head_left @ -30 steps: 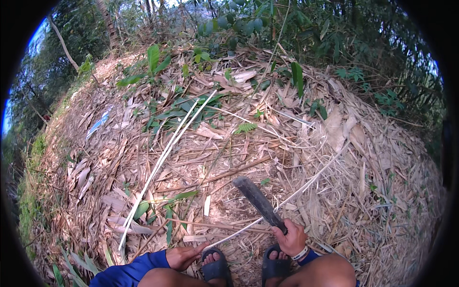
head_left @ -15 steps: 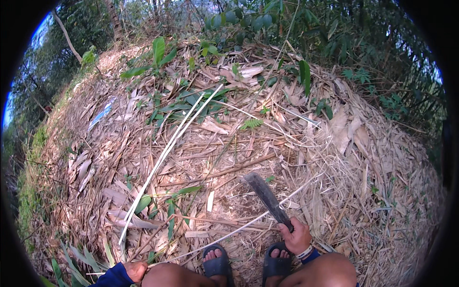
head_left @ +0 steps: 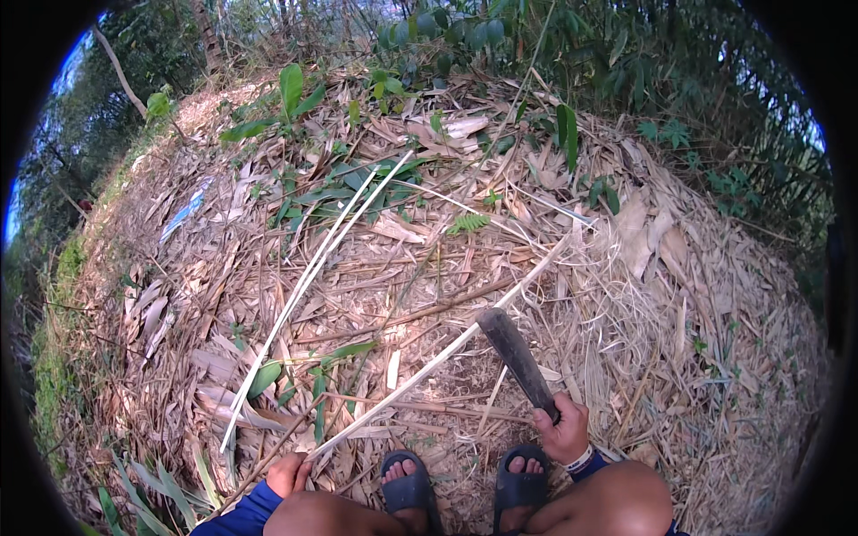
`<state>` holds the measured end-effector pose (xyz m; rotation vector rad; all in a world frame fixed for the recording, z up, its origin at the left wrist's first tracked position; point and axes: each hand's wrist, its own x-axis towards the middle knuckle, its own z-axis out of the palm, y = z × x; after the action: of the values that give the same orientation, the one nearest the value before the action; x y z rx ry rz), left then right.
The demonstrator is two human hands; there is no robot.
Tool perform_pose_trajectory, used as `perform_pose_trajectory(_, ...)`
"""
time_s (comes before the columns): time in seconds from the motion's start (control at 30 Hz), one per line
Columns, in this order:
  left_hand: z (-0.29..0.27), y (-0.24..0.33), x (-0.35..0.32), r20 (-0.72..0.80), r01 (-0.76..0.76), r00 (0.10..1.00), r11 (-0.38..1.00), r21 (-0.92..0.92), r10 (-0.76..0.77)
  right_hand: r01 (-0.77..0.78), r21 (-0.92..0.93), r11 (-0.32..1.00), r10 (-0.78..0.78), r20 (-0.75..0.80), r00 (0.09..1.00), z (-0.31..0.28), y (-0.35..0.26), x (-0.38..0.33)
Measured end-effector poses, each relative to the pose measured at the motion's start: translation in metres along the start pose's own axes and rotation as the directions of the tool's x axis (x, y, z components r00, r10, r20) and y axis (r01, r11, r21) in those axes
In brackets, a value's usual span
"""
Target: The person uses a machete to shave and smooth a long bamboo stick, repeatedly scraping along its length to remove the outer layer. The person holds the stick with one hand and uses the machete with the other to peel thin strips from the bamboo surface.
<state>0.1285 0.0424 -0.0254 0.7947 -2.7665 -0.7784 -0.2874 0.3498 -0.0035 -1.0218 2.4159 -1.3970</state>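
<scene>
My left hand, at the lower left beside my knee, is closed on one end of a long pale bamboo strip. The strip slants away to the right, its far end over the fine shavings. In my right hand, in front of the other knee, is the handle end of a machete with a dark, blunt-tipped blade. The blade points away and a little left; its tip overlaps the strip in view, and I cannot tell whether they touch. Pale strips lie side by side on the ground to the left.
Dry leaves and husks cover the sloping ground. Curly shavings are heaped at the right. My sandalled feet stand between the hands. A blue scrap lies at the far left, and green bushes line the back.
My left hand has moved right and slightly forward. The strip it holds has swung so its far end reaches farther away. The machete has shifted slightly right and points more directly away.
</scene>
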Motion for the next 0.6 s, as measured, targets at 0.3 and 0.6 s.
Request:
perform_pose_trajectory(0.3, 0.022, 0.197, 0.213, 0.267, 0.149, 0.962, 0.724, -0.674, 0.051, -0.002, 0.042, 0.999, -0.001, 0.076, 0.997, -0.011, -0.009, -0.002)
perform_pose_trajectory(0.6, 0.045, 0.258, 0.230, 0.348, 0.191, 0.923, 0.588, -0.786, 0.166, 0.153, -0.293, 0.944, -0.136, 0.079, 0.988, -0.026, -0.036, 0.037)
